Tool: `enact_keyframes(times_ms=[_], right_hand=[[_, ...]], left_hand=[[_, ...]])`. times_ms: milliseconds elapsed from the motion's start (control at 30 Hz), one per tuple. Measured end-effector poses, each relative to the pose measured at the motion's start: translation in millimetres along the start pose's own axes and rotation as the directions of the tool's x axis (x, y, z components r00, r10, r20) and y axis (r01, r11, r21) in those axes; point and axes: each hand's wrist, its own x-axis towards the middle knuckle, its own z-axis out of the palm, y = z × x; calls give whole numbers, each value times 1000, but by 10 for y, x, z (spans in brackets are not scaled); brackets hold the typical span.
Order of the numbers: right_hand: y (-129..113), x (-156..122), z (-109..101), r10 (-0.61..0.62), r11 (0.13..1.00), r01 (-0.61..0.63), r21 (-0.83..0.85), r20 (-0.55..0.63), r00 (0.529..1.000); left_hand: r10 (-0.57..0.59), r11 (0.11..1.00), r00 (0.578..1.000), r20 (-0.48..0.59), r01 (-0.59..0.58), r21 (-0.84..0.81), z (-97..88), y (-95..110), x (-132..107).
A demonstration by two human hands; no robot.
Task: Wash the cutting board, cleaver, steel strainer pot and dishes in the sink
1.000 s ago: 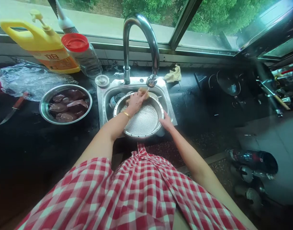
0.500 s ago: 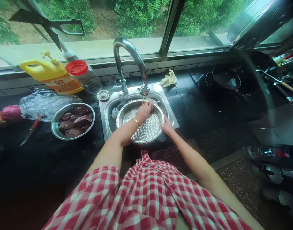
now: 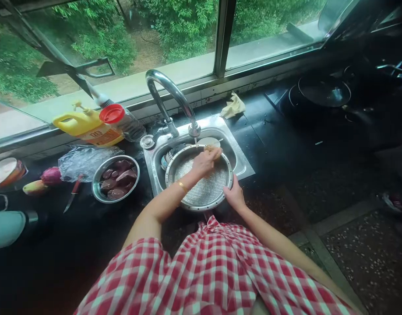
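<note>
A round metal basin [image 3: 201,192] with a dimpled bottom and small holes around its rim rests over the sink [image 3: 240,162], under the tap [image 3: 170,89]. A thin stream of water falls from the spout near the basin's far side. My left hand [image 3: 204,162], with a gold bangle at the wrist, is inside the basin. Its fingers are closed on a tan scrubbing pad [image 3: 214,149], partly hidden by the hand. At the near right, my right hand [image 3: 234,193] grips the basin's rim. Beneath the basin, a white plate [image 3: 209,141] and other dishes partly show.
Left of the sink stand a bowl of dark raw meat [image 3: 117,180], a knife [image 3: 73,192], a plastic bag [image 3: 86,164] and a dragon fruit [image 3: 51,176]. Behind are a yellow jug [image 3: 89,127] and a red-lidded jar [image 3: 130,124]. A cloth [image 3: 233,106] lies right of the tap.
The view has shifted, showing more of the counter's left side. My left hand has slid slightly toward the basin's right side, and the tan pad shows more clearly. My right hand keeps hold of the rim.
</note>
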Motion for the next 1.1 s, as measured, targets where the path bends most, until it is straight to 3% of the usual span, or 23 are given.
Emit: enact_keyframes(times_ms=[67,133,300,400,533,633,767,900,933,1000,1100], right_hand=[[-6,38,-31,22,1000,-22,6,-26,999],[21,63,-84,46,999,-46,7,-65,997],[129,58,-160,105,994,-108,-17,-139,985],[130,73,-145,102,995,-104,-9,-149,984],[86,94,-131,90,996,-90,11,-173,981],[49,88,-139,95,995,-97,-3,-184,978],[20,90,-142,81,996,-86,-18,-201,976],[36,59,-108,68,998,-70,-2,-225,972],[40,32,-89,63,998,-63,8,-232,971],[39,-49,-39,45,999,-38,33,-244,969],[12,-211,59,12,997,8,80,-243,970]], left_hand=[[33,999,999,-26,-33,1,58,110,124],[1,1000,998,-67,0,16,61,55,225],[-114,993,976,-186,115,-2,-157,-286,362],[-169,985,957,-237,169,-22,-234,-207,426],[-30,998,987,-161,38,47,-163,65,544],[-142,988,986,-92,147,45,-151,3,593],[-400,916,917,-2,400,38,-281,-435,406],[-603,796,787,130,605,28,-361,-745,-23],[-612,788,781,127,616,13,-348,-772,-117],[-574,812,810,117,582,-46,-285,-783,-236],[-507,850,852,128,519,-90,-150,-747,-222]])
